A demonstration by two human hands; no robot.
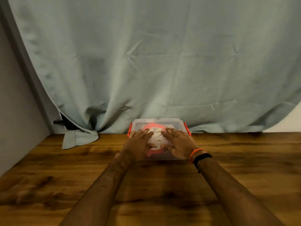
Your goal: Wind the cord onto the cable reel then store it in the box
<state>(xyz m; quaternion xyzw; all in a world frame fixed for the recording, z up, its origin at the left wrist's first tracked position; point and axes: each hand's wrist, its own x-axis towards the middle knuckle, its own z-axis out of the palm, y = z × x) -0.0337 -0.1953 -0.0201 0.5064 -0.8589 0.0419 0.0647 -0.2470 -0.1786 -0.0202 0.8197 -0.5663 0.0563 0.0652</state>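
A clear plastic box (156,122) with orange side latches stands at the far middle of the wooden table, its lid on. Through the lid shows the cable reel (156,136), orange with a white centre. The cord itself cannot be made out. My left hand (138,144) lies flat on the left half of the lid, fingers spread. On the right half rests my right hand (177,143), flat too, with orange and black bands at the wrist. Neither hand holds anything.
A pale grey-green curtain (162,54) hangs right behind the box, and a fold of it (78,139) lies on the table at the back left. A wall (14,103) borders the left. The wooden table (146,185) stretches toward me.
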